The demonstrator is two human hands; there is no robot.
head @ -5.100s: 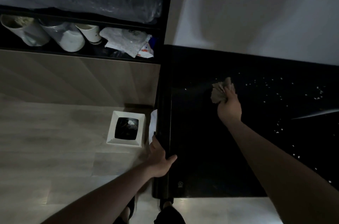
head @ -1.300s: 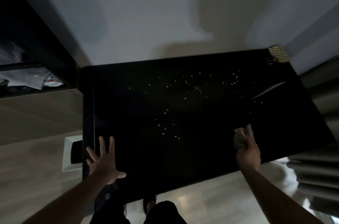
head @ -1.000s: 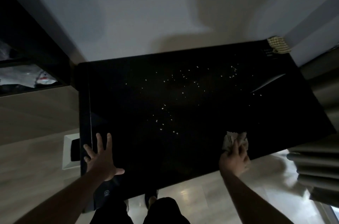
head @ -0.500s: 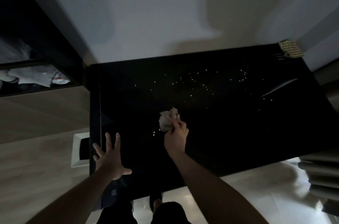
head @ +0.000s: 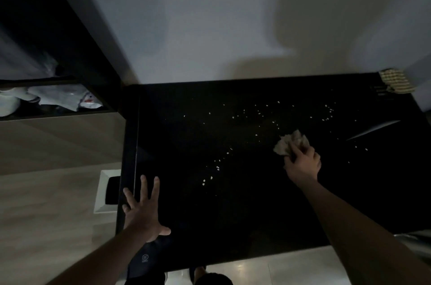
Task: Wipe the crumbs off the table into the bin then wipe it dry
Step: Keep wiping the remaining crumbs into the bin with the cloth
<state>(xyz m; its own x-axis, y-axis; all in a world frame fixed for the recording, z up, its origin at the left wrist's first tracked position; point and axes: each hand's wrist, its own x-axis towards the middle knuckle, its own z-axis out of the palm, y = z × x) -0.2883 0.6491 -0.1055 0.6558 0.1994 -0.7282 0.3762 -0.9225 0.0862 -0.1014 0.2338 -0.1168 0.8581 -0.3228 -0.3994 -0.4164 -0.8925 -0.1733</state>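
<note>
A black glossy table (head: 245, 226) fills the middle of the view. Small white crumbs (head: 217, 168) lie scattered over it, some in a loose line at the centre and more toward the far right. My right hand (head: 302, 163) presses a crumpled beige cloth (head: 290, 142) onto the table right of centre. My left hand (head: 143, 210) lies flat with spread fingers on the table's left edge. The white square bin (head: 102, 193) with a dark opening stands on the floor just left of the table, partly hidden by the edge.
A checked yellow cloth (head: 396, 80) lies at the table's far right corner. A dark shelf unit (head: 58, 98) with white items stands at the left. A pale wall runs behind the table. Light wood floor lies to the left.
My right hand has swept the cloth from the table's centre back out to the right. A line of crumbs now lies at the centre. My left hand has stayed flat at the left edge.
</note>
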